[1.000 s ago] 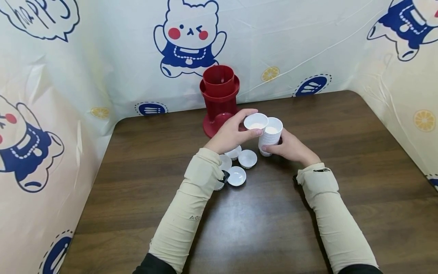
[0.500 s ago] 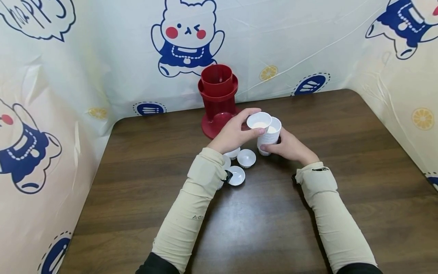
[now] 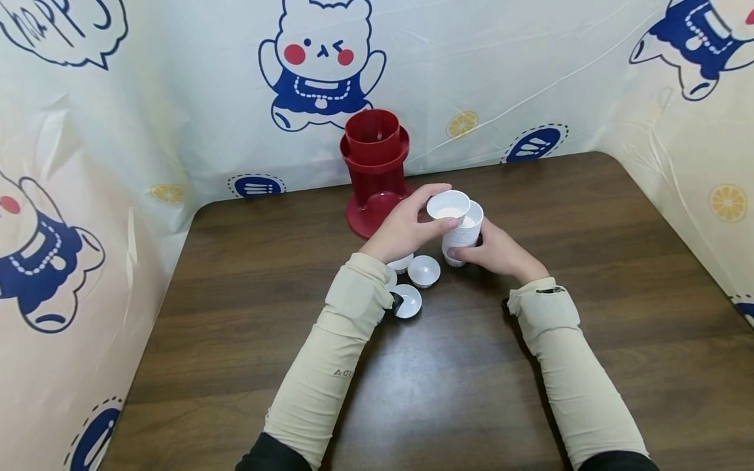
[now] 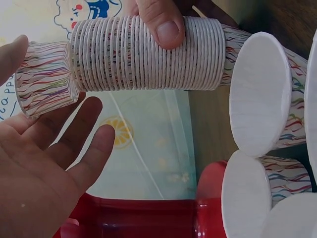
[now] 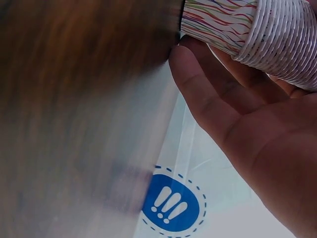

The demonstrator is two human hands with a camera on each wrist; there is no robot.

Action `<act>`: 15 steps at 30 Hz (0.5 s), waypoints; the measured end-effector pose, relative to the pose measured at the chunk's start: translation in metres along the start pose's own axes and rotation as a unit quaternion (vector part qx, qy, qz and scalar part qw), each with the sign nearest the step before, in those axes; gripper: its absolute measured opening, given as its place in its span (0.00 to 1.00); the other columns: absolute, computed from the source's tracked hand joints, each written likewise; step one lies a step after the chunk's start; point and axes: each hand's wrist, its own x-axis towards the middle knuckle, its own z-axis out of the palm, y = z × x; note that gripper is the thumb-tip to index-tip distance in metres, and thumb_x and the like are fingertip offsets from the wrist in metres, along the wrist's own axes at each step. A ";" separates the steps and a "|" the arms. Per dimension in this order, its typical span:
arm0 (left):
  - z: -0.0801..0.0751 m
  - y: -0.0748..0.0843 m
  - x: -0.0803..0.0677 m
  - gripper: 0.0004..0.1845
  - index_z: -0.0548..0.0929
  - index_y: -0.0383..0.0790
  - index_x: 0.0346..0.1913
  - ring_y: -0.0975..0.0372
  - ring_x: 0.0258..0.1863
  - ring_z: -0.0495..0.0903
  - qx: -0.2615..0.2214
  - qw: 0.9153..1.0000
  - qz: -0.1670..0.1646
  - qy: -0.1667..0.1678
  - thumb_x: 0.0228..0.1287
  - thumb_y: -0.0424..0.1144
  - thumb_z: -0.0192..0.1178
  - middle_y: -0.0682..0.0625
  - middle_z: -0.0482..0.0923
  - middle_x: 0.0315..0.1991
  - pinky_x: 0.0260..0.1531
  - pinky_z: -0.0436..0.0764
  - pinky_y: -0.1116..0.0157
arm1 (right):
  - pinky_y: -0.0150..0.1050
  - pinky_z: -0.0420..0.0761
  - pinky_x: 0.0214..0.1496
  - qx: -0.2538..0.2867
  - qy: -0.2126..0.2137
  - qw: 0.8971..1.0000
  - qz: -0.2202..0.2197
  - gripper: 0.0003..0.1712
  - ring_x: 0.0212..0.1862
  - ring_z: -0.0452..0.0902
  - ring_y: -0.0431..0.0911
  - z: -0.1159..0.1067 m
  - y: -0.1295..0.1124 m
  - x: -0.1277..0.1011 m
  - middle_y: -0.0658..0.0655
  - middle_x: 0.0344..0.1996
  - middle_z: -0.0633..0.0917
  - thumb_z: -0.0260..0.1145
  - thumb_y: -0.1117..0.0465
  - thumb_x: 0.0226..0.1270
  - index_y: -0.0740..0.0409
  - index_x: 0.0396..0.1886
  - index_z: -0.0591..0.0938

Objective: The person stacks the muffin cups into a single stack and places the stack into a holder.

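In the head view my left hand (image 3: 406, 226) pinches one white paper cup (image 3: 449, 204) by its side, thumb at the near side. This cup overlaps the mouth of a tall stack of nested paper cups (image 3: 461, 243). My right hand (image 3: 501, 252) grips that stack around its side and lower part. Colourful wavy stripes show on the pinched paper cup (image 4: 47, 77) in the left wrist view, where it sits at the end of the stack (image 4: 148, 54). The other left fingers (image 4: 94, 148) are spread off the cup.
Several single paper cups (image 3: 423, 271) stand mouth up on the brown table (image 3: 283, 261), partly hidden by the left forearm. Behind the left hand stands a red cylindrical holder (image 3: 377, 176) with a round base. A printed curtain (image 3: 206, 98) encloses the table's back and sides.
My left hand has moved slightly right with its paper cup, which now overlaps the stack's mouth more. The right hand and the stack have hardly moved.
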 end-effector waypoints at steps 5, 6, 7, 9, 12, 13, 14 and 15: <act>0.002 0.002 0.001 0.34 0.69 0.47 0.73 0.63 0.56 0.76 -0.006 1.000 -0.005 -0.001 0.67 0.45 0.67 0.53 0.73 0.63 0.54 0.78 0.68 | 0.57 0.72 0.62 0.002 0.000 1.000 -0.001 0.45 0.56 0.74 0.59 0.000 0.000 0.000 0.65 0.58 0.77 0.75 0.54 0.63 0.61 0.72 0.62; 0.003 0.002 0.001 0.34 0.69 0.47 0.73 0.63 0.56 0.76 -0.007 1.000 -0.005 0.000 0.67 0.45 0.67 0.53 0.73 0.63 0.54 0.78 0.68 | 0.57 0.72 0.62 0.002 0.000 1.000 -0.002 0.45 0.56 0.74 0.59 0.000 0.000 0.000 0.65 0.58 0.77 0.75 0.54 0.63 0.61 0.72 0.62; 0.003 0.002 0.002 0.34 0.69 0.47 0.73 0.63 0.56 0.76 -0.009 1.000 -0.007 0.002 0.67 0.45 0.67 0.53 0.73 0.63 0.54 0.78 0.68 | 0.57 0.72 0.62 0.002 0.000 1.000 -0.002 0.45 0.56 0.74 0.59 0.000 0.000 0.000 0.65 0.58 0.77 0.76 0.54 0.63 0.61 0.72 0.62; 0.004 0.002 0.003 0.34 0.69 0.46 0.73 0.62 0.57 0.76 -0.012 1.000 -0.005 0.003 0.67 0.45 0.67 0.53 0.73 0.63 0.54 0.78 0.67 | 0.57 0.72 0.62 0.002 0.000 1.000 -0.001 0.45 0.57 0.74 0.59 0.000 0.000 0.000 0.65 0.58 0.77 0.76 0.54 0.62 0.61 0.72 0.62; 0.006 0.002 0.004 0.34 0.69 0.47 0.73 0.62 0.57 0.75 -0.011 1.000 -0.008 0.007 0.67 0.46 0.68 0.53 0.73 0.63 0.54 0.78 0.67 | 0.58 0.71 0.63 0.001 0.001 1.000 0.001 0.46 0.57 0.74 0.59 0.000 0.000 0.000 0.65 0.58 0.76 0.76 0.53 0.62 0.61 0.72 0.62; 0.007 0.002 0.004 0.34 0.69 0.48 0.73 0.62 0.57 0.75 -0.011 1.000 -0.009 0.008 0.66 0.46 0.68 0.54 0.73 0.63 0.54 0.78 0.67 | 0.58 0.71 0.63 0.001 0.001 1.000 0.001 0.45 0.57 0.74 0.59 0.000 0.000 0.000 0.65 0.58 0.76 0.76 0.54 0.62 0.61 0.72 0.62; 0.008 0.002 0.005 0.34 0.70 0.48 0.73 0.63 0.57 0.75 -0.010 1.000 -0.008 0.009 0.66 0.46 0.68 0.54 0.74 0.63 0.54 0.78 0.67 | 0.57 0.71 0.63 0.002 0.001 1.000 0.000 0.45 0.57 0.74 0.59 0.000 0.000 0.000 0.65 0.58 0.77 0.76 0.54 0.62 0.61 0.72 0.62; 0.008 0.002 0.005 0.34 0.70 0.49 0.73 0.63 0.57 0.75 -0.010 1.000 -0.009 0.011 0.66 0.47 0.68 0.54 0.74 0.62 0.54 0.78 0.67 | 0.57 0.71 0.63 0.003 0.000 1.000 -0.001 0.45 0.57 0.74 0.59 0.000 0.000 0.000 0.65 0.58 0.77 0.76 0.54 0.62 0.61 0.72 0.62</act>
